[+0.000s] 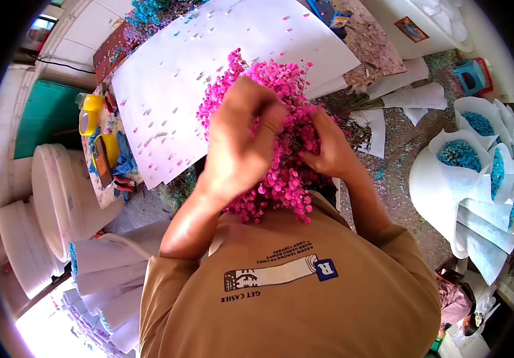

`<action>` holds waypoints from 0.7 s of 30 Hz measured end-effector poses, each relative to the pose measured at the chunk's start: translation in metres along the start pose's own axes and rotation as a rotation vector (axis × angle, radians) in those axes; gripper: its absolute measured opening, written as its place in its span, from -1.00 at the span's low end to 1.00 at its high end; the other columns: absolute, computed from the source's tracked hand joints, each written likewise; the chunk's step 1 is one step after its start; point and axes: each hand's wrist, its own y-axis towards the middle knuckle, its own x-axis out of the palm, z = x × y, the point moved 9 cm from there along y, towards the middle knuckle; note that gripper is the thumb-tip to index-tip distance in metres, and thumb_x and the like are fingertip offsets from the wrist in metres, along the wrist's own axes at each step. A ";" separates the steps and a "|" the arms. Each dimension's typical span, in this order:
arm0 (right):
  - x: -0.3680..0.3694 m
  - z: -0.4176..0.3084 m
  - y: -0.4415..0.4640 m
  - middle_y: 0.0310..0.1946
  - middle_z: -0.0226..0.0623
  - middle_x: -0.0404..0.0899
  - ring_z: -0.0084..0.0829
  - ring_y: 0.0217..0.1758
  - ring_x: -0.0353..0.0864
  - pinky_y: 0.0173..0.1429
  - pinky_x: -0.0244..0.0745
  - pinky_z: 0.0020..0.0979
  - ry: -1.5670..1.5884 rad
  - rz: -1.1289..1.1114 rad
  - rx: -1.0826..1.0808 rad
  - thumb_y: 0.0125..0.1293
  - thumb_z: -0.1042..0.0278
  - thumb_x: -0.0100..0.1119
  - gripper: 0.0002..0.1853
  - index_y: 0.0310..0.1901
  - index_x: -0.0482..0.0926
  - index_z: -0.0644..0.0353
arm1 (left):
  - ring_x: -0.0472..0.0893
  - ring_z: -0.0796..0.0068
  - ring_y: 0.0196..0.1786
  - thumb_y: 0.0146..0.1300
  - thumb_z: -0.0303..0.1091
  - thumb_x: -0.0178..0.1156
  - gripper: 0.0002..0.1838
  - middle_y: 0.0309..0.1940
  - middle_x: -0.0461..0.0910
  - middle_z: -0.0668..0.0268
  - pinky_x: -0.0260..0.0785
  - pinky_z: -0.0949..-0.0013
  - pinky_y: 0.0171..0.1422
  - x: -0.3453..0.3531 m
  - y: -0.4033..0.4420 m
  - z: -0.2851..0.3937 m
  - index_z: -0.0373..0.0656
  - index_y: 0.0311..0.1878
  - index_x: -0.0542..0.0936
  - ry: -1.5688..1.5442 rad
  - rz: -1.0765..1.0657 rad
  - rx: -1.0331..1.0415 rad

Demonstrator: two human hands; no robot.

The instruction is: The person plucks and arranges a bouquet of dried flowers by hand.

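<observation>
A full bunch of bright pink dried flowers point(281, 191) with tiny blooms is held close against the brown shirt, over the near edge of the white paper. My right hand point(330, 146) grips it from the right side, thumb and fingers around the stems and blooms. Over the top of the bunch is my left hand point(246, 134), its fingers curled together in a pinch. Whatever lies between those fingertips is hidden. Large white paper sheets point(167, 101), dotted with loose pink petals, lie on the table beyond the bunch.
White-wrapped bouquets of blue flowers point(460, 154) stand at right, more wrapped bouquets point(111, 268) at lower left. Tape rolls point(91, 113) and a phone-like brown object point(102, 161) sit at the table's left edge. Blue flowers point(149, 18) lie at the back. A blue stool point(469, 77) stands far right.
</observation>
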 end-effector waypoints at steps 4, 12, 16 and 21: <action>0.009 0.002 -0.002 0.23 0.14 0.48 0.21 0.32 0.45 0.40 0.39 -0.01 0.048 -0.078 0.079 -0.06 0.41 0.43 -0.16 0.35 0.36 0.29 | 0.44 0.60 -0.37 0.45 -0.41 0.12 -0.84 -0.34 0.58 0.33 0.29 0.46 -0.30 0.004 0.008 -0.037 -0.30 -0.06 0.56 -0.660 -0.199 -0.470; 0.006 -0.001 -0.005 0.22 0.11 0.47 0.20 0.31 0.45 0.39 0.39 -0.02 -0.011 -0.026 0.033 -0.07 0.41 0.44 -0.14 0.36 0.35 0.29 | 0.61 -0.15 -0.23 0.13 -0.51 0.39 -0.84 -0.20 0.55 0.05 0.49 0.02 -0.15 0.012 0.011 -0.012 -0.27 -0.22 0.63 0.174 -0.186 0.115; 0.008 -0.001 -0.003 0.25 0.11 0.46 0.19 0.33 0.45 0.40 0.39 -0.03 -0.011 -0.045 0.038 -0.07 0.41 0.44 -0.13 0.37 0.35 0.29 | 0.62 0.07 -0.34 0.27 -0.49 0.34 -0.91 -0.33 0.55 0.18 0.45 0.14 -0.25 0.006 0.009 -0.012 -0.26 -0.23 0.60 0.109 -0.112 0.186; 0.011 0.004 -0.005 0.32 0.13 0.44 0.19 0.38 0.42 0.44 0.38 -0.04 0.003 -0.079 0.068 -0.08 0.42 0.45 -0.10 0.40 0.34 0.27 | 0.42 0.63 -0.39 0.47 -0.34 0.23 -0.85 -0.49 0.42 0.49 0.32 0.43 -0.29 -0.002 -0.007 -0.064 -0.24 -0.16 0.61 -0.798 -0.229 -0.577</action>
